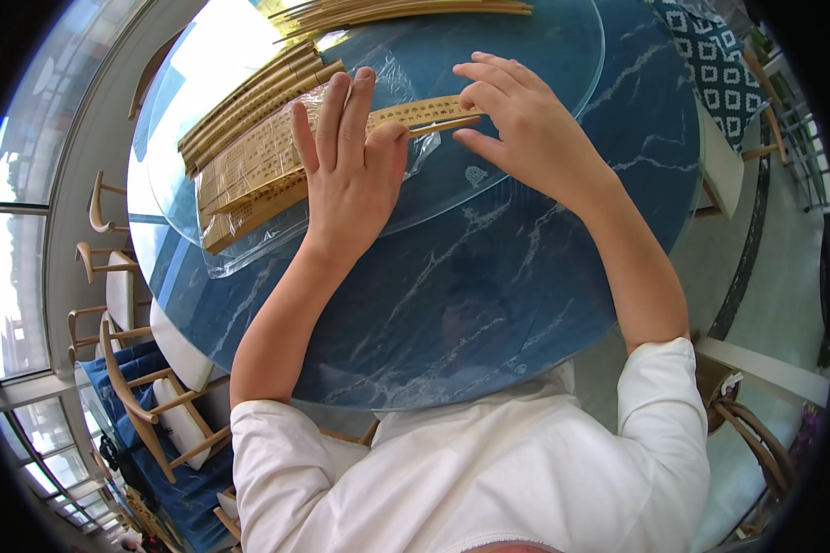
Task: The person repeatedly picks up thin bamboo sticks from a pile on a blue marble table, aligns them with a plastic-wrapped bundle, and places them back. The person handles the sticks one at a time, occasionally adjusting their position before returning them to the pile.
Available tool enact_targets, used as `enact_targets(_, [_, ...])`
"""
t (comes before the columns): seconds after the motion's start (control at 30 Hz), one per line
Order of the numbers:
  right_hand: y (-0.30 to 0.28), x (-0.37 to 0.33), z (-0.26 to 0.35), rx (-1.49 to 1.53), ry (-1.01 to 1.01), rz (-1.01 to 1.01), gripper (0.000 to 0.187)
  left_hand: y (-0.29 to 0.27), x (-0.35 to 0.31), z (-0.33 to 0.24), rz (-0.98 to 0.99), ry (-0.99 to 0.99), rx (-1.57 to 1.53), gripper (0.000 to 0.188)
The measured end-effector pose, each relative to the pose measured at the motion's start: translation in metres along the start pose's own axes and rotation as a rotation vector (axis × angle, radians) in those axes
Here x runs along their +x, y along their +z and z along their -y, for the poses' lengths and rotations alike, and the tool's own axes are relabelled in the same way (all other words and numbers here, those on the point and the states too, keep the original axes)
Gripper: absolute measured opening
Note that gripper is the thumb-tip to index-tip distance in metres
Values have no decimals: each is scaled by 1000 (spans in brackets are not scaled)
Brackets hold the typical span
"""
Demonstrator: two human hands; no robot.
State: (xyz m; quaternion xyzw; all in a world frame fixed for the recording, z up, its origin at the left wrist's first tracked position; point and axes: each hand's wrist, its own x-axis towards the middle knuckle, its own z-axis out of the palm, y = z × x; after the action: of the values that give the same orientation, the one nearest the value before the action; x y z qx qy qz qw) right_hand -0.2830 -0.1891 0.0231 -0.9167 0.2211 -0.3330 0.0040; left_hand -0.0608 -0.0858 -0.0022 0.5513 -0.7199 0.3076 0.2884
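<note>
A narrow bamboo slip (424, 111) with rows of dark characters stretches between my hands above the table, with a thin edge or second slip (447, 126) just below it. My left hand (352, 175) is open, its fingers stretched upward and its thumb against the slip's left part. My right hand (530, 124) curves around the slip's right end, thumb and forefinger apart; whether they touch it I cannot tell. Beside my left hand lies a stack of inscribed bamboo slips (240, 189), partly under clear plastic wrap (226, 263). My left hand hides part of the stack.
Behind the stack lie several bamboo pieces (249, 101). Long thin bamboo strips (415, 11) lie at the far edge. A round glass turntable (489, 175) rests on the blue marbled table (452, 304). Wooden chairs (148, 405) stand left; a patterned cloth (715, 78) hangs far right.
</note>
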Motion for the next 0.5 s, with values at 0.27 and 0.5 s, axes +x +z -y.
enact_targets(0.27, [-3, -6, -6, -92, 14, 77, 16, -3, 0, 1, 46, 1, -4, 30])
enact_targets(0.5, [-2, -8, -1, -133, 19, 85, 18, -1, 2, 1, 1, 18, -25, 21])
